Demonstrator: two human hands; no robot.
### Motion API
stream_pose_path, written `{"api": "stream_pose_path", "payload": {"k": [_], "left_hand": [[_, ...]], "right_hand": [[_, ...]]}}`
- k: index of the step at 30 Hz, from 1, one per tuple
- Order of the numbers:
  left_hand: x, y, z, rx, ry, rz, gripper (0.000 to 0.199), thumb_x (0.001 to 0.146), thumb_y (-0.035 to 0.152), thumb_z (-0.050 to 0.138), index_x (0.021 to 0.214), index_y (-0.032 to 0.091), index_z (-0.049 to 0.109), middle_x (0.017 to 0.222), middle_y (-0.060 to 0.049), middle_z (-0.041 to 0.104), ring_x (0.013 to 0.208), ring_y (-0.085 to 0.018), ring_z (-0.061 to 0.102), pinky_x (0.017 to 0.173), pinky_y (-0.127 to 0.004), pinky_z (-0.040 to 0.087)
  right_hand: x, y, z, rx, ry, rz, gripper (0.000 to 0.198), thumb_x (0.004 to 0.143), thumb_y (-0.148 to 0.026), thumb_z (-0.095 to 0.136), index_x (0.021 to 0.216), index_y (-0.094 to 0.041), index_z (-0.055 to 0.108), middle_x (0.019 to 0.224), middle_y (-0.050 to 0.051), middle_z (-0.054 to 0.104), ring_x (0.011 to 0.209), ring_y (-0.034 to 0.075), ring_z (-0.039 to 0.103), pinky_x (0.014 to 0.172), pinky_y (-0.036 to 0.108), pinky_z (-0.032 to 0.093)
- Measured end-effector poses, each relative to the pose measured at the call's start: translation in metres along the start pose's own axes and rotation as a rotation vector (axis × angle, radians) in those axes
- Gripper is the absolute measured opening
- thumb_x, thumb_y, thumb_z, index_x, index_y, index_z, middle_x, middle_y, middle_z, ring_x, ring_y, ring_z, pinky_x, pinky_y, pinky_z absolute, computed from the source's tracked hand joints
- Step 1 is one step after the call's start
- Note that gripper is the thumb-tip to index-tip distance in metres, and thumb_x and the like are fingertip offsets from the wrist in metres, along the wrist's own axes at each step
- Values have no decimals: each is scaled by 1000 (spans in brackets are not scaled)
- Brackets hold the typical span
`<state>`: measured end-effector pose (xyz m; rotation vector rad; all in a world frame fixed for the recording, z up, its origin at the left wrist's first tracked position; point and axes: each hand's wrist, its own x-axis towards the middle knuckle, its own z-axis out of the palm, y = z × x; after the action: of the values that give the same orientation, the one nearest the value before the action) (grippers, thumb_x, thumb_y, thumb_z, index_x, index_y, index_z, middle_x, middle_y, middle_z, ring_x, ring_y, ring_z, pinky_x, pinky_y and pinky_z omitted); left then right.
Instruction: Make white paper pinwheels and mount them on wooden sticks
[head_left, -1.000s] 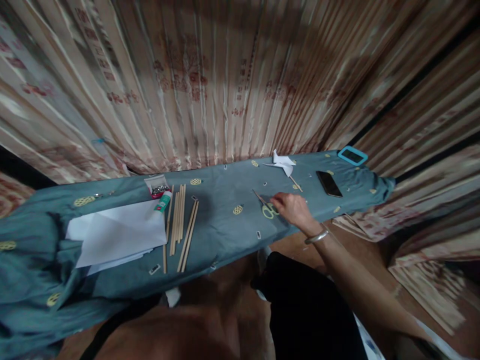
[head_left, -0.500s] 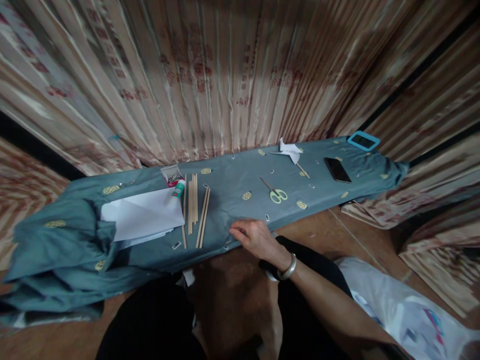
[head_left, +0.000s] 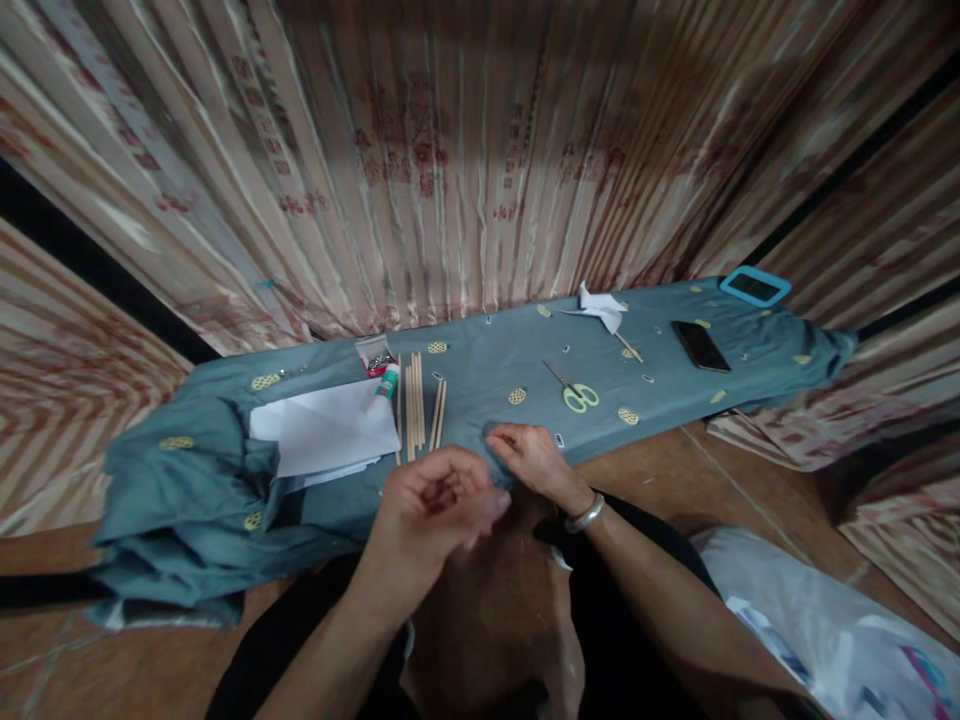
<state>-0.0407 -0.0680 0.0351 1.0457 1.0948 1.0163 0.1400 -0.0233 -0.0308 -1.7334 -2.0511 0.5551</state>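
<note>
My left hand (head_left: 435, 515) is raised in front of the near edge of the cloth-covered table, its fingers curled in and the thumb lying along them. Whatever may be between them cannot be made out. My right hand (head_left: 534, 462), with a silver bangle on the wrist, is at the table's front edge. Its fingers are drawn together, and I cannot see anything in them. Just beyond the left hand lie several thin wooden sticks (head_left: 414, 400), their near ends partly covered by it. Green-handled scissors (head_left: 579, 397) lie past my right hand.
A stack of white paper (head_left: 326, 428) lies left of the sticks, with a glue stick (head_left: 387, 381) and a small box of metal pieces (head_left: 376, 356) beside it. Toward the right are a paper pinwheel (head_left: 602, 310), a phone (head_left: 700, 345) and a blue-framed device (head_left: 754, 286).
My left hand has come into view from below, up to the table's near edge. My right hand stays at the front edge, fingers still together. The view has shifted slightly left.
</note>
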Motion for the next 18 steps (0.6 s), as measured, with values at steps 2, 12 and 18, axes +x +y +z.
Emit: {"api": "stream_pose_path", "payload": {"k": [2, 12, 18], "left_hand": [[12, 1, -3, 41, -73, 35, 29, 63, 43, 77, 63, 18, 63, 49, 4, 54, 43, -9, 45, 45, -23, 37], [68, -53, -46, 354, 172, 300, 11, 68, 28, 65, 76, 20, 69, 75, -2, 67, 72, -17, 62, 70, -27, 48], [73, -64, -58, 706, 149, 444, 11, 74, 22, 62, 67, 23, 71, 80, -5, 68, 84, -21, 62, 82, -36, 48]], "right_hand": [[5, 2, -1, -20, 13, 3, 25, 93, -30, 47, 92, -23, 71, 83, 2, 74, 76, 16, 67, 70, 22, 42], [30, 1, 6, -118, 6, -7, 27, 95, -31, 45, 98, -22, 70, 97, 5, 75, 89, 18, 68, 76, 23, 43], [39, -3, 13, -139, -18, -53, 26, 95, -29, 45, 97, -22, 69, 98, 6, 75, 92, 18, 68, 78, 23, 43]]}}
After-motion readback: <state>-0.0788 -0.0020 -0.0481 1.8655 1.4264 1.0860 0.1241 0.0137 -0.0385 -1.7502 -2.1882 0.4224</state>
